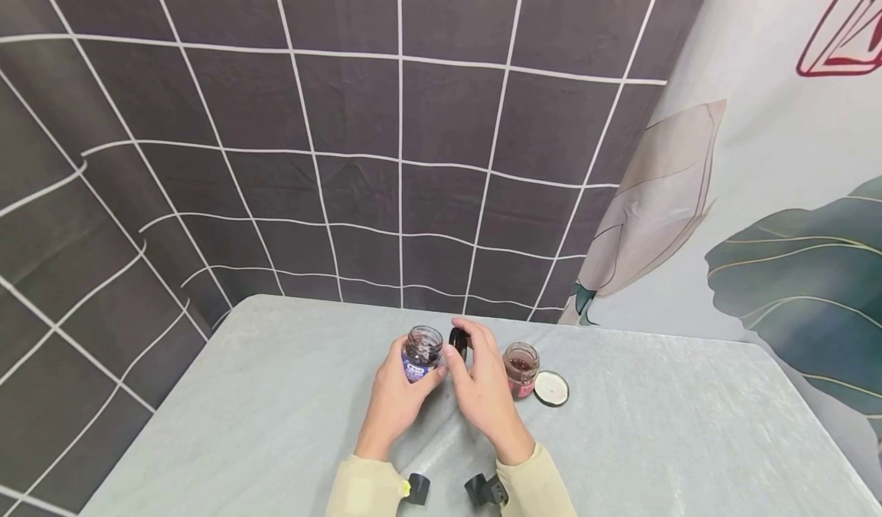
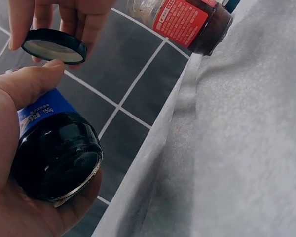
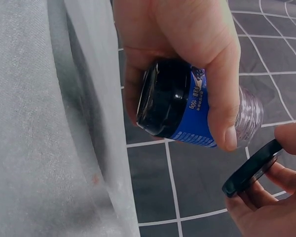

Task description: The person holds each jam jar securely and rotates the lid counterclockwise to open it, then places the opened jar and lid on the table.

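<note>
My left hand [image 1: 400,400] grips a glass jar [image 1: 422,352] with a blue label and dark contents, its mouth uncovered. In the left wrist view, the thumb lies across the upper part of this jar [image 2: 59,143]. Beside the jar's mouth, my right hand [image 1: 482,387] pinches a dark round lid [image 1: 458,342] by its rim, apart from the jar. The right wrist view shows the lid [image 3: 251,168] tilted, between thumb and fingers. Just right of that hand stands a second jar [image 1: 521,371] with a red label, also uncovered.
A second lid [image 1: 552,388] lies pale inside up on the table, beside the red-labelled jar. A light grey cloth covers the table [image 1: 654,425]. Behind it hangs a dark curtain [image 1: 351,195] with white grid lines, and a leaf-patterned one [image 1: 661,195] at the right.
</note>
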Available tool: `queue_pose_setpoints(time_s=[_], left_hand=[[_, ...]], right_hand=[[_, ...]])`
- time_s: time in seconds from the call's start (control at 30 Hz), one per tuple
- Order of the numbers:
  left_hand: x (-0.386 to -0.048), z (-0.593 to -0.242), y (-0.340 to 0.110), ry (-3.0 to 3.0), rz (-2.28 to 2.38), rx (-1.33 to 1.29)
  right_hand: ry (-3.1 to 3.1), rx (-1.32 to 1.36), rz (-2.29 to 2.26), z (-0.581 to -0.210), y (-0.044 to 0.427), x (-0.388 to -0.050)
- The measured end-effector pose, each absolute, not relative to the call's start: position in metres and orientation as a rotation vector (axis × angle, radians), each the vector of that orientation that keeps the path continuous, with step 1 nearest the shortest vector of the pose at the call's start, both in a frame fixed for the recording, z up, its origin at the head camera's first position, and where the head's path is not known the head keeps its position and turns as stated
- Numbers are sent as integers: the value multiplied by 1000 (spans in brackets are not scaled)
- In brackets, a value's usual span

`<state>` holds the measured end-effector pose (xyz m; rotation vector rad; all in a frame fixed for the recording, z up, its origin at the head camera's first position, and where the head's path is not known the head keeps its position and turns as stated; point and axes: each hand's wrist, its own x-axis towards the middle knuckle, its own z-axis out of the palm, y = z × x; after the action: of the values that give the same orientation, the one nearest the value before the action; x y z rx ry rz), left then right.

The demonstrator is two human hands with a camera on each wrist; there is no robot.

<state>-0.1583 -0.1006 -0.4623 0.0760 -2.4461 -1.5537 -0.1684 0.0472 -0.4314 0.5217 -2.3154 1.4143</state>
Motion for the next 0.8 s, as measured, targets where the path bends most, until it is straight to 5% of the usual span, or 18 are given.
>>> queue_pose_setpoints(time_s=[0.8], left_hand=[[-161, -467, -104, -2438, -1529, 52]], right_hand=[[-2332, 511, 1397, -437, 47, -171]])
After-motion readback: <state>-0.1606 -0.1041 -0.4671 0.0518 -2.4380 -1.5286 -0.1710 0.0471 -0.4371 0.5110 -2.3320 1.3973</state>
